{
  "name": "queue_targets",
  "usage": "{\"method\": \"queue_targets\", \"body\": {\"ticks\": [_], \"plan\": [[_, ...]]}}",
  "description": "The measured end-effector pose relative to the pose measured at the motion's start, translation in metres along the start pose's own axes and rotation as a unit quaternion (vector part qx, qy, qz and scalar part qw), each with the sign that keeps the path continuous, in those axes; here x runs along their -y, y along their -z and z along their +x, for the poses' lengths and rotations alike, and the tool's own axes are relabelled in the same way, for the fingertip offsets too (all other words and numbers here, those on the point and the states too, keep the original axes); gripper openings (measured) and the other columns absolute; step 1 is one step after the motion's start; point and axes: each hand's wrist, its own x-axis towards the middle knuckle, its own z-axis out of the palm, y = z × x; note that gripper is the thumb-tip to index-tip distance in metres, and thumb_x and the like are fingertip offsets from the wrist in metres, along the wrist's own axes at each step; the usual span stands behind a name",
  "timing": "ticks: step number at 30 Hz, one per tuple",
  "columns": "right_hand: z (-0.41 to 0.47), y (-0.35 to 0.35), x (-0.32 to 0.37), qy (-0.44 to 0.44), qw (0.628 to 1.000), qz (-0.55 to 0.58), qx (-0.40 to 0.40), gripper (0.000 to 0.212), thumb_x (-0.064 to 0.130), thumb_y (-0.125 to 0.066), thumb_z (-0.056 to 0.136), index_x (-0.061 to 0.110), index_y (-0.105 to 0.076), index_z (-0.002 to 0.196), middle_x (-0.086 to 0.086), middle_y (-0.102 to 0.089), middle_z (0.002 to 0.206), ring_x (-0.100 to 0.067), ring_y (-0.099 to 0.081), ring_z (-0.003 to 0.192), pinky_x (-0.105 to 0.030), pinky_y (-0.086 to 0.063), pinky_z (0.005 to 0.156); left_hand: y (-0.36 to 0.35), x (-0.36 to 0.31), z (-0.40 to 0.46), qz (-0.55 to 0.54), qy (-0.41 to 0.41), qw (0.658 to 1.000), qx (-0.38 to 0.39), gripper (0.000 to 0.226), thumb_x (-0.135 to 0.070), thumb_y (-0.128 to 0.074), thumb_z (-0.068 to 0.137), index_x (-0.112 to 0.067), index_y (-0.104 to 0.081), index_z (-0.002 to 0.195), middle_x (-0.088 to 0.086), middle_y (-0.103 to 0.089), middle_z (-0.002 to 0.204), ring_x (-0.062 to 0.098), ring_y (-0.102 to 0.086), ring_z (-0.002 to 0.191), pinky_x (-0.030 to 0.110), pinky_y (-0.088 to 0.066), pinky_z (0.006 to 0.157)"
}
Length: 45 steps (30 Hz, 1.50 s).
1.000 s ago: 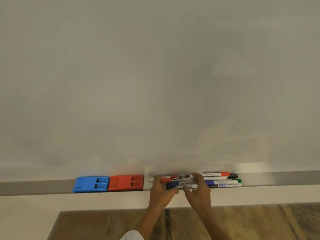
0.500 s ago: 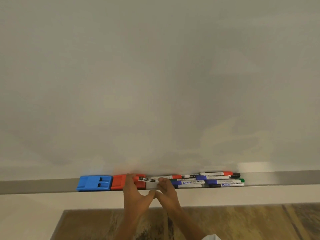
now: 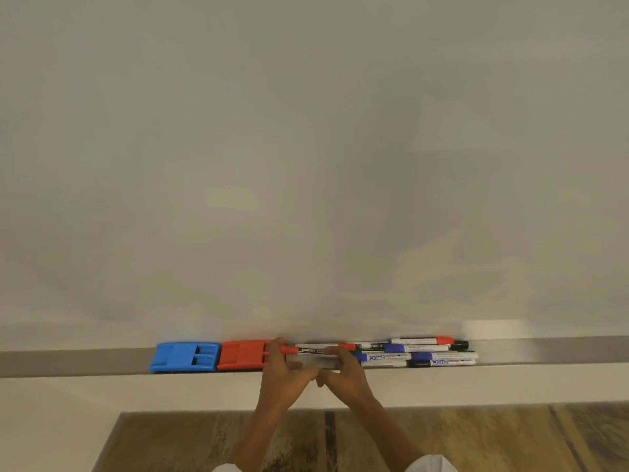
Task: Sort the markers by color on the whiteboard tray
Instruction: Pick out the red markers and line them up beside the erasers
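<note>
1. Head view: a red-capped marker printed "camlin" is held level over the grey whiteboard tray, just right of the red eraser.
2. The left hand is curled round the marker's red cap end, with the fingertips overlapping the eraser's right edge.
3. The right hand is pinched on the barrel's other end, its fingers bent over the top; the two thumbs nearly meet below.
4. The remaining markers are seen lying lengthwise in a loose heap on the tray to the right of the hands, with red, blue, black and green caps mixed; "DOMS" is readable, upside down, on two blue-capped ones.
5. A blue eraser is seen touching the red one's left side.
6. The whiteboard above is shown without writing.
</note>
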Motion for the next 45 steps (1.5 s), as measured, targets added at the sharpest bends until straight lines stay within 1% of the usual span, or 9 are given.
{"method": "queue_targets", "body": {"ticks": [5, 8, 11, 16, 21, 24, 29, 38, 45], "plan": [[-0.003, 0.02, -0.005, 0.009, 0.999, -0.037, -0.022, 0.041, 0.01, -0.073, 0.068, 0.021, -0.059, 0.105, 0.011, -0.061, 0.098, -0.005, -0.056, 0.09, -0.007, -0.041, 0.061, -0.013, 0.002, 0.002, -0.006, 0.003, 0.999, 0.039, 0.08, -0.007, -0.076, 0.062, -0.018, -0.039, 0.132, 0.002, -0.066, 0.099, 0.014, -0.066, 0.081, 0.026, -0.055, 0.067], [-0.005, 0.029, -0.007, 0.005, 0.997, -0.066, -0.036, 0.041, 0.011, -0.072, 0.071, 0.021, -0.059, 0.108, 0.01, -0.06, 0.097, -0.008, -0.055, 0.093, -0.004, -0.038, 0.062, -0.021, 0.007, 0.003, 0.013, 0.03, 0.998, 0.053, 0.081, -0.009, -0.074, 0.063, -0.02, -0.037, 0.134, -0.001, -0.067, 0.096, 0.014, -0.067, 0.078, 0.034, -0.059, 0.077], [-0.007, 0.033, -0.007, 0.005, 0.992, -0.116, -0.046, 0.038, 0.017, -0.075, 0.073, 0.022, -0.055, 0.105, 0.015, -0.054, 0.09, -0.001, -0.05, 0.084, -0.001, -0.035, 0.059, -0.026, 0.01, 0.001, 0.047, 0.065, 0.995, 0.061, 0.092, -0.017, -0.077, 0.067, -0.024, -0.024, 0.142, 0.002, -0.066, 0.097, 0.014, -0.065, 0.079, 0.03, -0.057, 0.08], [-0.007, 0.032, -0.009, 0.006, 0.978, -0.206, -0.04, 0.052, 0.032, -0.076, 0.07, 0.018, -0.053, 0.115, 0.004, -0.06, 0.112, -0.008, -0.051, 0.097, -0.013, -0.041, 0.08, -0.029, 0.015, 0.0, 0.102, 0.041, 0.992, 0.067, 0.1, -0.027, -0.08, 0.065, -0.022, -0.021, 0.145, 0.003, -0.062, 0.121, 0.015, -0.066, 0.093, 0.027, -0.054, 0.085], [0.0, 0.036, -0.004, 0.016, 0.966, -0.257, -0.017, 0.053, 0.029, -0.074, 0.075, 0.013, -0.052, 0.12, 0.0, -0.061, 0.117, -0.008, -0.051, 0.093, -0.009, -0.038, 0.074, -0.028, 0.016, 0.002, 0.132, 0.008, 0.988, 0.074, 0.089, -0.03, -0.082, 0.057, -0.024, -0.035, 0.133, -0.008, -0.059, 0.114, 0.021, -0.066, 0.098, 0.031, -0.056, 0.088], [0.004, 0.038, -0.002, 0.021, 0.969, -0.246, -0.033, 0.052, 0.029, -0.074, 0.074, 0.013, -0.051, 0.119, 0.0, -0.062, 0.111, -0.006, -0.048, 0.086, -0.002, -0.032, 0.057, -0.029, 0.013, 0.005, 0.122, -0.019, 0.99, 0.064, 0.085, -0.03, -0.082, 0.055, -0.026, -0.039, 0.128, -0.008, -0.06, 0.115, 0.019, -0.067, 0.091, 0.023, -0.057, 0.075], [0.007, 0.037, -0.004, 0.023, 0.975, -0.212, -0.056, 0.05, 0.029, -0.077, 0.072, 0.017, -0.051, 0.113, 0.006, -0.057, 0.096, -0.006, -0.051, 0.082, -0.002, -0.032, 0.056, -0.027, 0.005, 0.018, 0.1, -0.031, 0.993, 0.054, 0.079, -0.023, -0.085, 0.058, -0.024, -0.04, 0.123, -0.005, -0.06, 0.113, 0.017, -0.065, 0.1, 0.032, -0.057, 0.089], [0.013, 0.031, -0.012, 0.025, 0.982, -0.175, -0.072, 0.044, 0.03, -0.077, 0.071, 0.027, -0.043, 0.1, 0.004, -0.064, 0.099, -0.009, -0.058, 0.081, -0.012, -0.042, 0.069, -0.024, 0.006, 0.032, 0.062, -0.01, 0.997, 0.039, 0.08, -0.021, -0.084, 0.061, -0.021, -0.041, 0.129, 0.0, -0.06, 0.118, 0.022, -0.061, 0.107, 0.031, -0.056, 0.089], [0.011, 0.031, -0.003, 0.106, 0.971, -0.048, -0.21, 0.046, 0.028, -0.08, 0.071, 0.024, -0.053, 0.109, 0.006, -0.063, 0.104, -0.015, -0.062, 0.093, -0.022, -0.054, 0.076, -0.024, 0.005, 0.023, -0.005, -0.009, 1.0, 0.012, 0.068, -0.01, -0.086, 0.062, -0.027, -0.044, 0.113, -0.009, -0.055, 0.102, 0.014, -0.057, 0.093, 0.013, -0.049, 0.07]]}}
